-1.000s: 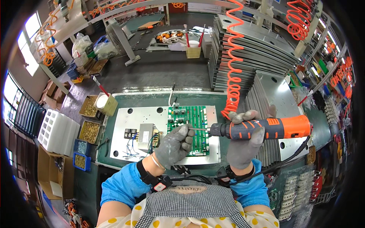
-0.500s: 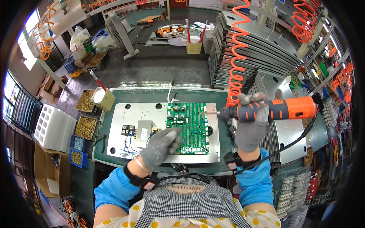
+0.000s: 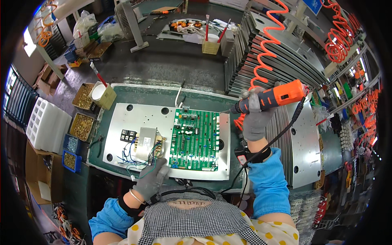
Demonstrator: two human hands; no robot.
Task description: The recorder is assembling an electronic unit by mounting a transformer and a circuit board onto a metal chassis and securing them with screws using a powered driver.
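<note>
In my gloved right hand (image 3: 256,114) is an orange and black power screwdriver (image 3: 271,98), gripped around its body. Its tip points left, by the far right corner of a green circuit board (image 3: 196,141). That board lies on the right part of a silver metal plate (image 3: 118,143). Left of the board sits a transformer (image 3: 146,143) with loose blue and green wires (image 3: 139,161). At the plate's front edge, beside those wires, is my gloved left hand (image 3: 151,181), its fingers bent together; what they hold, if anything, is hidden.
Bins of brass-coloured fasteners (image 3: 81,125) and small blue bins (image 3: 72,160) stand left of the green work surface (image 3: 143,92). A tub with a brush (image 3: 104,96) is at its far left corner. Metal panels (image 3: 304,139) are stacked at the right, under an orange coiled hose (image 3: 265,53).
My left hand has drawn back from the board to the plate's front edge. My right hand has raised the screwdriver farther away and slightly left. The view has shifted.
</note>
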